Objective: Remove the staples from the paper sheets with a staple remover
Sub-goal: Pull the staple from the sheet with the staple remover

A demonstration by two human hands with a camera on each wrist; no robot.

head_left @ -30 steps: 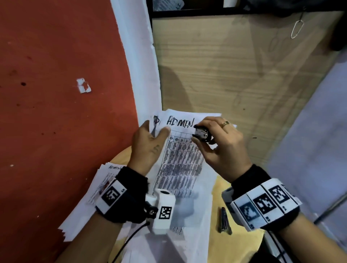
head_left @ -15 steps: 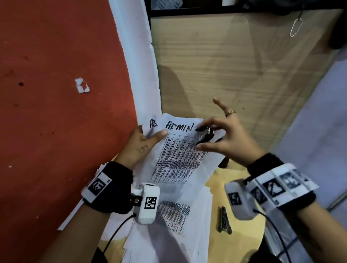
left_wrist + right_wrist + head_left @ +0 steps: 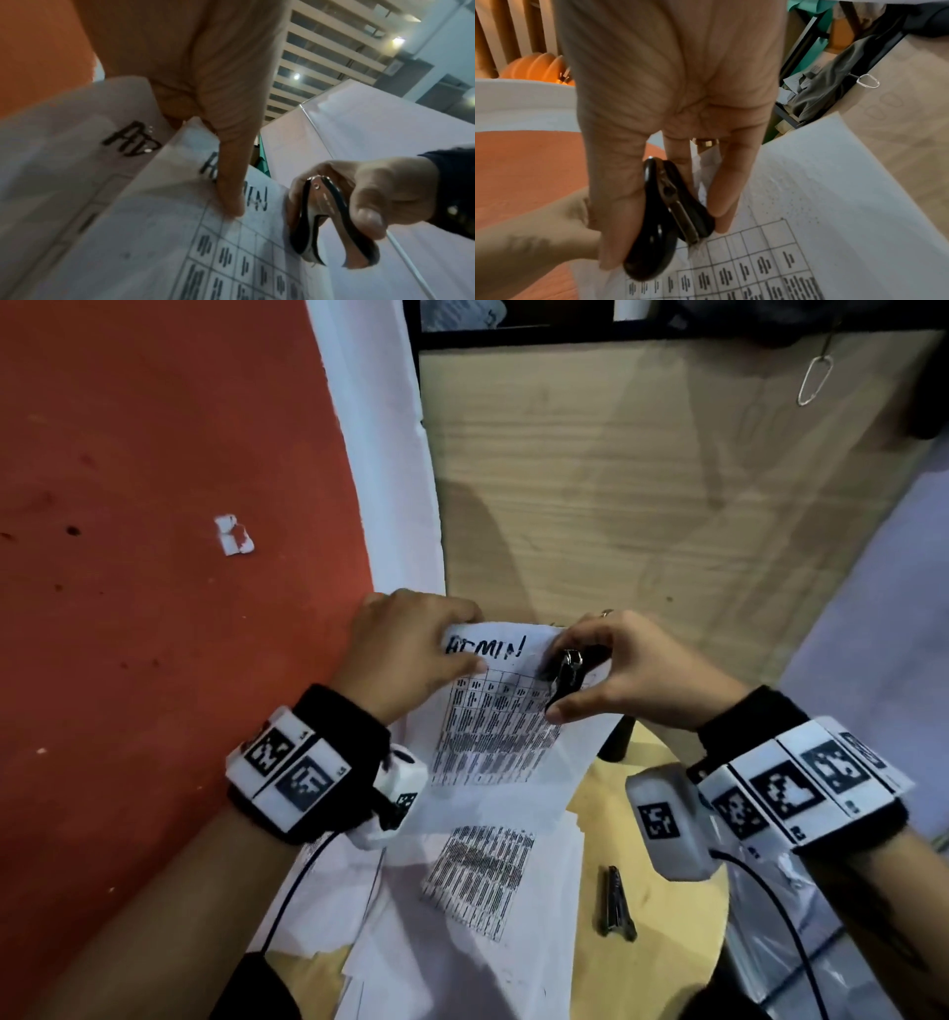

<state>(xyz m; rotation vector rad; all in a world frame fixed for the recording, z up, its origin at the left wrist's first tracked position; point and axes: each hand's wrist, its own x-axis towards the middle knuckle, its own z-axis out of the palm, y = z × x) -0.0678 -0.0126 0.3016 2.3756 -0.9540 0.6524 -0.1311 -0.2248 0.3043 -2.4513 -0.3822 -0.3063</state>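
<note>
Head view: a round wooden table beside a red wall and a wood-grain panel bears loose paper sheets and a dark metal tool. The left hand pinches the top of a lifted sheet; the right hand squeezes the staple remover at its upper right corner.

Left wrist view: thumb pressed on the sheet — another page behind it.

Right wrist view: the staple remover, jaws against the paper, sits between thumb and fingers.
</note>
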